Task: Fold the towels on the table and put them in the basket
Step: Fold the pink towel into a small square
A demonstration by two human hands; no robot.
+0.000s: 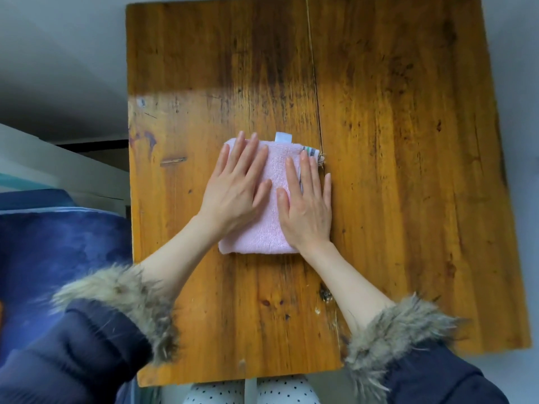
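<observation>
Two flat hands are what I have pressed on a folded pink towel, and I read the scene from the left edge across. Farthest left I see a dark blue padded surface below the table's level, with a pale ledge above it; I cannot tell what either belongs to. Next comes my left sleeve, navy and puffy with a shaggy fur cuff, the bare forearm reaching up and to the right over the wooden table. My left hand lies palm down with fingers straight and spread, covering the towel's left and upper-left part, its fingertips reaching the far edge; it grips nothing, only pressing on the cloth. The towel sits near the middle of the table, on the left plank, folded into a compact rectangle, with a small white tag poking out past its far edge. My right hand is just beside the left, also palm down and fingers extended, resting along the towel's right side, with the outermost finger lying on bare wood by the seam between the planks. A striped corner shows beyond its fingertips. My right sleeve matches the left. At the bottom edge a dotted white fabric shows beneath the table.
</observation>
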